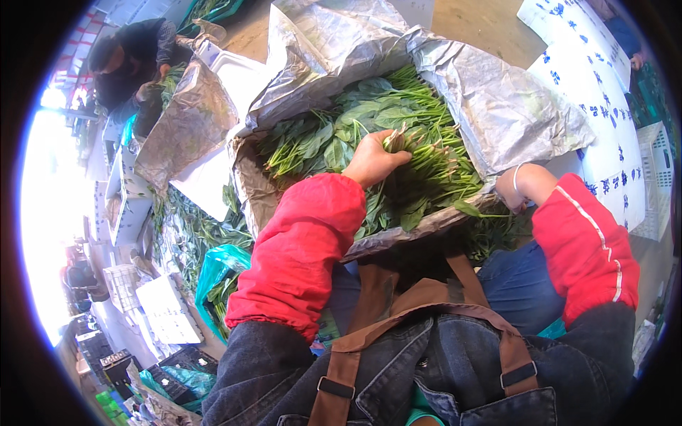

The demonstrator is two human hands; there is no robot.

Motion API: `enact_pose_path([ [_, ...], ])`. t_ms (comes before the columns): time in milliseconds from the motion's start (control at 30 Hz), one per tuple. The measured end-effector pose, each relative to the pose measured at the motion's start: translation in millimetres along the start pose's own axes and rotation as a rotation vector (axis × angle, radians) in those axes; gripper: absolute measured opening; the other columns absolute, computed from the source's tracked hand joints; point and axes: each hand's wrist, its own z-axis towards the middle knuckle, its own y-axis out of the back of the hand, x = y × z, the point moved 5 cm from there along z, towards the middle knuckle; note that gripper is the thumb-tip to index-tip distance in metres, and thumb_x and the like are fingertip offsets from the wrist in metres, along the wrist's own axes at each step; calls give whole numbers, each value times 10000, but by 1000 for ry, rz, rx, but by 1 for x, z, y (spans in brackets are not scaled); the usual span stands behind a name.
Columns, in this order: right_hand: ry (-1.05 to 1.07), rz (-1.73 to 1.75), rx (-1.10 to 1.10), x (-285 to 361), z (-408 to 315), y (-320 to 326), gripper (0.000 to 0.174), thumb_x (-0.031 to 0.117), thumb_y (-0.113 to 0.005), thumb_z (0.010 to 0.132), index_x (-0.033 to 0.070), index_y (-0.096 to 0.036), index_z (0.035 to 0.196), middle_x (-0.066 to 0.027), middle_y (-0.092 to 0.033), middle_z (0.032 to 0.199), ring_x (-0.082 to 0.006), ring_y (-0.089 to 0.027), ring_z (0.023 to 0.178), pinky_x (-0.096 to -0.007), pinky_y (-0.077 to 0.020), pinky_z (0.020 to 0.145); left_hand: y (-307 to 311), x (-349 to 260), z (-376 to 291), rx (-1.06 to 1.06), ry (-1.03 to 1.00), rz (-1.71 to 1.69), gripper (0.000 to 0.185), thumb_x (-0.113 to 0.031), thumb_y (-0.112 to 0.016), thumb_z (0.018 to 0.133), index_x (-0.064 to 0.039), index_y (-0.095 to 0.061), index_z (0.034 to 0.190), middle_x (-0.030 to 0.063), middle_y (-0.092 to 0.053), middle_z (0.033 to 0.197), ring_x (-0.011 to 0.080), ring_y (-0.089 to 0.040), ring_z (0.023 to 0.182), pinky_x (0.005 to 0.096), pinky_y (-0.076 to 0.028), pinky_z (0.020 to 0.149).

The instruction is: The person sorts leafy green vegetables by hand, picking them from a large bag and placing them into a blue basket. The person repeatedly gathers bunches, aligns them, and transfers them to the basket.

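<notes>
In front of me is a box [256, 199] lined with brown paper and packed with leafy greens that look like spinach [367, 109], stems and cut root ends in rows. My left hand [375, 157], in a red sleeve cover, grips a bunch of stems [397, 141] by the root ends, over the middle of the box. My right hand [517, 187], with a bangle at the wrist, hangs bent at the box's right front corner. Its fingers are mostly hidden, and a loose leafy stem [471, 209] lies close by them; whether they hold it cannot be told.
Paper flaps [495, 101] fold outward over the rim. White foam boxes [597, 117] bearing writing stand at the right. More greens [200, 213] and a teal plastic bag [221, 266] lie at the left. Another person [130, 64] handles greens at upper left. A white plastic crate [654, 181] stands far right.
</notes>
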Motion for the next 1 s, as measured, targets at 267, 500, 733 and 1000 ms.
enact_pose_path([
  [267,381,282,-1380,31,-42,91,210,211,-717,766,50,-637,872,-109,-632,829,-327,-622,851,-436,-508,770,5,-2,-1,13,45,2,270,-70,-737,796,-12,-676,1052,11,-691,912,85,-598,799,267,-490,761],
  [500,459,308,-1566,43,-21,93,176,203,-705,784,63,-600,806,-103,-588,794,-321,-598,828,-421,-494,738,8,-5,-1,-21,28,-32,254,-73,-716,799,-8,-681,1042,17,-697,863,85,-587,757,264,-485,723],
  [733,555,373,-1711,50,-32,97,94,131,-659,801,52,-618,771,-108,-600,723,-313,-614,720,-417,-493,667,14,1,2,-40,63,47,261,-77,-735,795,-3,-687,1040,21,-697,910,94,-592,803,269,-481,765],
  [1000,617,639,-1484,8,-85,104,89,97,-636,797,23,-656,751,-105,-619,664,-226,-603,610,-324,-481,584,20,16,5,-51,42,-13,251,-90,-733,786,-6,-687,1018,17,-690,859,87,-577,759,281,-474,728],
])
